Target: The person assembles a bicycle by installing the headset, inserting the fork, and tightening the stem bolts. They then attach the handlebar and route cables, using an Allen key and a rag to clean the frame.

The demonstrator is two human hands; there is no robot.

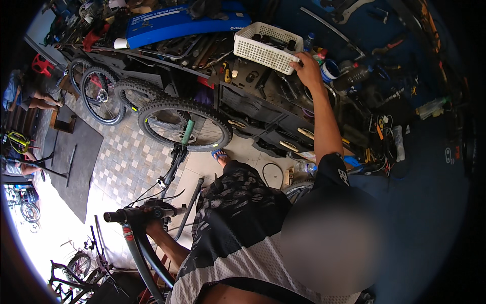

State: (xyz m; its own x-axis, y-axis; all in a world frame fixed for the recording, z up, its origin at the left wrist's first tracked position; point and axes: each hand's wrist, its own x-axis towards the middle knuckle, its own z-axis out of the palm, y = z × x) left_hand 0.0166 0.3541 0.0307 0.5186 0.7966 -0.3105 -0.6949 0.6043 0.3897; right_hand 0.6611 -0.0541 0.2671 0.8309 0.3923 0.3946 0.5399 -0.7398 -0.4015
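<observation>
Head view, right hand [306, 68] gripping near corner of white basket [266, 57], basket at workbench [242, 90] edge with dark parts inside, left hand [150, 219] on bike frame [137, 253] near its front end, shadowed, finger closure can't tell, knobbly-tyred wheel [207, 129] beside bench.

The messy bench [244, 67] holds lots of tools [204, 52], a long blue box [172, 26] and a yellow-and-black tool [227, 75]. A dark mat [71, 167] lies on the tiled floor [124, 152].

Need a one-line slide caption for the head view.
Left hand at a bike frame, right hand on the corner of a white basket.
</observation>
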